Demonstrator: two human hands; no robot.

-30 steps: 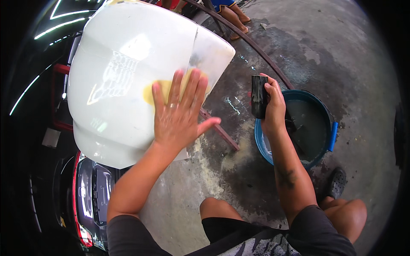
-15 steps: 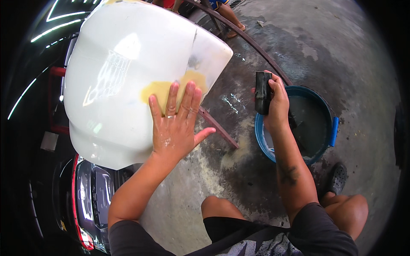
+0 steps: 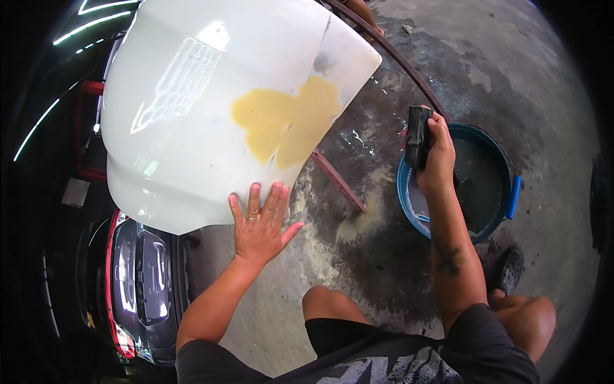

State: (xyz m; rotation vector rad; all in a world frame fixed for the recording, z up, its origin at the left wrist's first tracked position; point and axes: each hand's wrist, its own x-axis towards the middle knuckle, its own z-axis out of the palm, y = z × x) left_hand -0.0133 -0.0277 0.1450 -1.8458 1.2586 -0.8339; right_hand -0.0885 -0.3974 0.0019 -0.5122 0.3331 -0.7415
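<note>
A glossy white car hood (image 3: pixel 185 115) fills the upper left, with a smooth yellow filler patch (image 3: pixel 263 121) close to its right edge. My left hand (image 3: pixel 259 230) lies with fingers outstretched on the hood's near edge, below the patch; its thumb sticks out to the right and it holds nothing. In my right hand (image 3: pixel 439 150) is a black sanding block (image 3: pixel 418 137), gripped upright with the thumb along its side. That hand is above the left rim of a blue bucket (image 3: pixel 405 198) of cloudy grey water.
A reddish-brown metal stand bar (image 3: pixel 339 181) juts out under the hood, and another rail curves behind the bucket. The concrete floor (image 3: pixel 531 147) is wet and stained in places. A dark car (image 3: pixel 150 281) stands at lower left. Part of another person's leg (image 3: pixel 366 14) shows at the top.
My left hand has slid from the yellow patch toward me, down to the hood's near edge, uncovering the patch. My right hand still grips the sanding block. The whole view has shifted a little.
</note>
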